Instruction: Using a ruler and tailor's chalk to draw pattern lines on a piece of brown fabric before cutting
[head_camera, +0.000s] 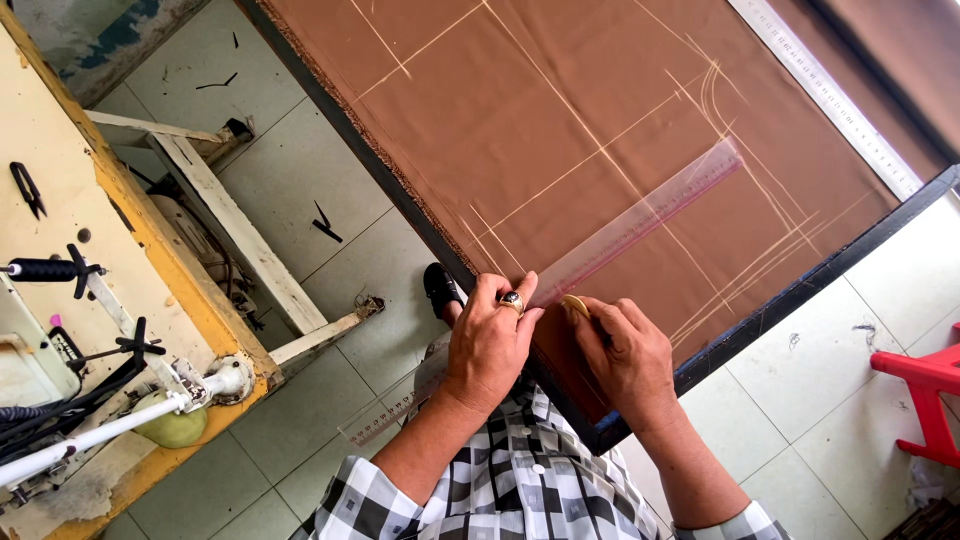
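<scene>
Brown cloth (560, 110) marked with pale chalk lines lies spread over a dark-edged table (800, 290). A clear plastic ruler (650, 215) lies slantwise on the cloth. My left hand (492, 340), with a ring on one finger, presses down on the ruler's near end. My right hand (625, 355) pinches a small yellow piece of tailor's chalk (576, 305) against the cloth right beside the ruler's edge.
A long white ruler (830, 95) lies along the far side of the cloth. A sewing machine table (130, 290) with a yellow rim stands at the left. A red plastic stool (925, 395) is at the right on the tiled floor (330, 200).
</scene>
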